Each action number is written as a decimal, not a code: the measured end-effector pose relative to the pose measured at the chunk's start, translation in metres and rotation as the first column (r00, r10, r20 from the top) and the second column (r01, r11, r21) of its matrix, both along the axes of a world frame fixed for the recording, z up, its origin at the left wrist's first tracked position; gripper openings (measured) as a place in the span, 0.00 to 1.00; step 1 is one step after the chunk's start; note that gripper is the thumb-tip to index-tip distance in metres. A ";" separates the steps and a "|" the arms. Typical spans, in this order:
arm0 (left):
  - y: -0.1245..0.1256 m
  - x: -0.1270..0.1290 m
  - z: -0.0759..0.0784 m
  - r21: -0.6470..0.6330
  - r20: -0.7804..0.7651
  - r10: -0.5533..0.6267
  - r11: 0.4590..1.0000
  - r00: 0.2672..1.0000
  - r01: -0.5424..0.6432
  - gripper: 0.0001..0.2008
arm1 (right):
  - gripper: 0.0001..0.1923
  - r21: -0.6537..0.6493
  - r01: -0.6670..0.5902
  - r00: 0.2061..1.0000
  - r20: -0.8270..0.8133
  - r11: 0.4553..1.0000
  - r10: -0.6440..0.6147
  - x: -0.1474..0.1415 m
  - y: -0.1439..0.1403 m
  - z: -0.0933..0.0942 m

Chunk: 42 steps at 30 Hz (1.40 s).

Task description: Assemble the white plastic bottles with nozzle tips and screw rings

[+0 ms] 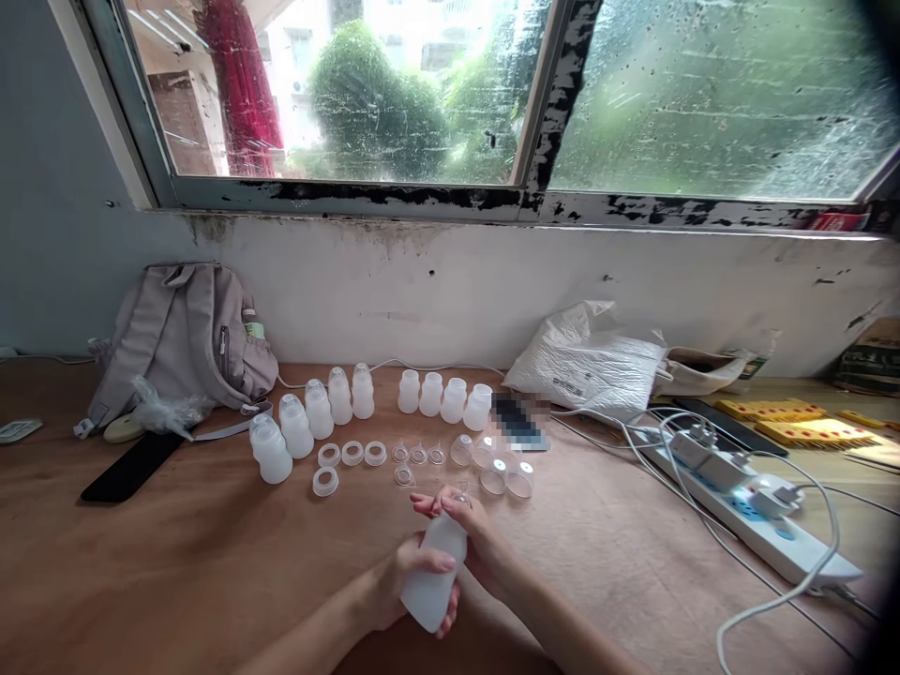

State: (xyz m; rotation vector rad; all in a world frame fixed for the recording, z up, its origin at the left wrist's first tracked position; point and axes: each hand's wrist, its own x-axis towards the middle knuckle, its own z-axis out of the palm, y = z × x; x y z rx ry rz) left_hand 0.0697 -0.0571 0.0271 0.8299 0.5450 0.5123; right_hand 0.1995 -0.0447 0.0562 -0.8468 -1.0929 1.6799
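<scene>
A translucent white baby bottle (437,564) is tilted in front of me, its neck toward the window. My left hand (408,577) wraps round the bottle's body. At the neck end, my right hand (478,534) is closed, its thumb pressed on the top. Something clear shows at that end, perhaps a teat, mostly hidden by the fingers. Just beyond lie several clear silicone teats (418,454), white screw rings (352,454) and clear dome caps (494,476). Behind stand open bottles (453,400) on the right and capped bottles (319,409) on the left.
On the brown table, a grey backpack (193,328) and a black phone-like slab (132,467) are at left. A silvery plastic bag (591,361) sits by the wall. A white power strip (745,506) with trailing cables lies at right, near yellow pieces (816,433).
</scene>
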 end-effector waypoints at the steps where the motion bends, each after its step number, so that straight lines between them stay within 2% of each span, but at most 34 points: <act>1: 0.000 -0.001 -0.002 -0.092 0.097 -0.045 0.994 0.994 0.054 0.16 | 0.12 -0.001 -0.039 0.999 -0.011 0.999 0.039 0.002 0.000 0.002; 3: 0.001 -0.004 -0.006 -0.206 0.296 -0.111 0.962 0.949 0.177 0.18 | 0.16 0.003 -0.133 0.991 -0.026 0.991 0.133 0.004 0.001 0.003; 4: 0.002 -0.006 -0.007 -0.221 0.379 -0.129 0.949 0.916 0.225 0.20 | 0.19 0.012 -0.170 0.985 -0.034 0.985 0.170 0.006 0.002 0.003; 7: 0.005 -0.012 -0.008 -0.170 0.535 -0.151 0.944 0.831 0.281 0.22 | 0.27 0.056 -0.187 0.981 -0.051 0.981 0.190 0.009 0.009 -0.004; 9: 0.006 -0.014 -0.007 -0.119 0.558 -0.162 0.955 0.814 0.271 0.22 | 0.25 0.066 -0.141 0.989 -0.044 0.988 0.144 0.010 0.014 -0.009; 13: 0.007 -0.015 -0.005 -0.098 0.480 -0.174 0.963 0.860 0.250 0.22 | 0.16 0.002 -0.073 0.994 -0.077 0.997 0.073 0.011 0.020 -0.012; 15: 0.008 -0.014 -0.007 -0.109 0.427 -0.165 0.967 0.889 0.232 0.23 | 0.16 -0.011 -0.048 0.991 -0.122 0.999 0.047 0.012 0.021 -0.009; 18: 0.011 -0.014 -0.009 -0.133 0.363 -0.132 0.972 0.922 0.191 0.23 | 0.17 0.015 0.013 0.989 -0.149 1.000 -0.011 0.016 0.023 -0.006; 22: 0.014 -0.016 -0.010 -0.139 0.299 -0.124 0.975 0.946 0.172 0.22 | 0.11 0.049 0.079 0.993 -0.094 0.996 -0.074 0.020 0.024 -0.006; 28: 0.014 -0.017 -0.006 -0.096 0.220 -0.130 0.983 0.967 0.155 0.22 | 0.08 0.066 0.115 0.992 -0.061 0.991 -0.111 0.026 0.028 -0.009; 31: 0.014 -0.017 -0.002 -0.032 0.179 -0.115 0.992 0.977 0.122 0.21 | 0.08 0.117 0.192 0.981 -0.024 0.974 -0.191 0.032 0.034 -0.012; 34: 0.016 -0.016 0.001 0.060 0.121 0.009 0.998 0.993 -0.016 0.18 | 0.10 0.303 0.268 0.927 0.178 0.915 -0.330 0.039 0.041 -0.017; 36: 0.019 -0.018 0.002 0.145 0.080 0.197 0.968 0.977 -0.206 0.16 | 0.10 0.482 0.197 0.826 0.387 0.853 -0.410 0.041 0.043 -0.023; 39: 0.029 -0.025 0.003 0.259 0.055 0.482 0.839 0.874 -0.479 0.15 | 0.10 0.620 -0.030 0.654 0.605 0.784 -0.454 0.041 0.043 -0.031; 42: 0.040 -0.035 0.003 0.355 0.037 0.624 0.722 0.781 -0.594 0.17 | 0.08 0.659 -0.117 0.570 0.657 0.743 -0.493 0.035 0.040 -0.033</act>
